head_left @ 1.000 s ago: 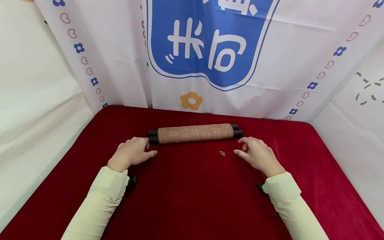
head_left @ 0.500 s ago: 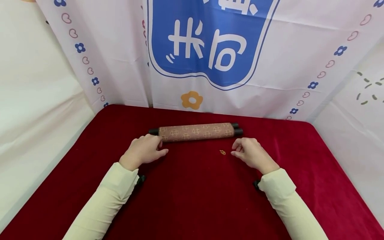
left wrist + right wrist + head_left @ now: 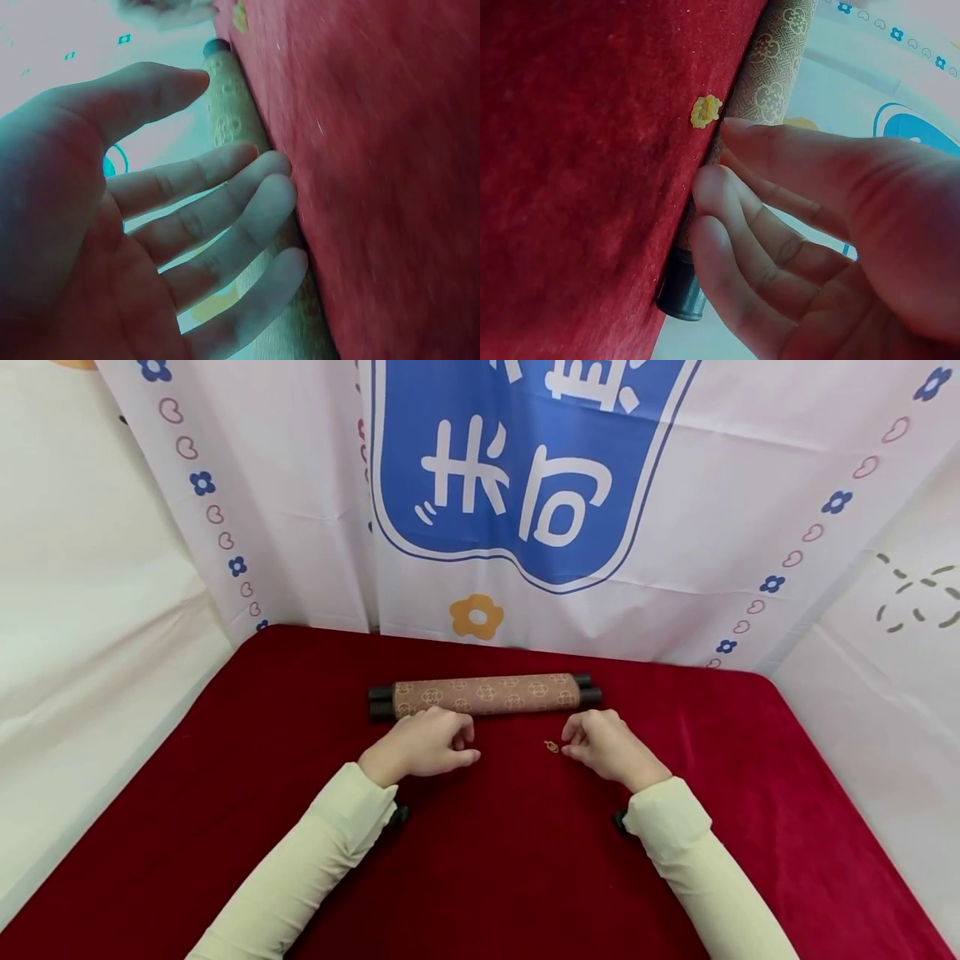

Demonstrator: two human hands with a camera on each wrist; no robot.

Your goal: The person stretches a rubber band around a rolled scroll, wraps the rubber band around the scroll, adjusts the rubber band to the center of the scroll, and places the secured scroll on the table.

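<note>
1. A yellow loop (image 3: 552,747) is lying on red cloth (image 3: 495,868), near the scroll (image 3: 487,695); it could be getting flicked away by a careless fingertip.
2. Just beside it, the right hand (image 3: 611,747) is being held loosely bent, empty.
3. The left hand (image 3: 420,745) is being held loosely spread, empty; the scroll could be getting knocked by its fingers.

Bare hands (image 3: 423,745) (image 3: 611,747) apart, left fingers (image 3: 259,214) relaxed, right thumb (image 3: 795,150) near loosely bent fingers (image 3: 718,247)
</note>
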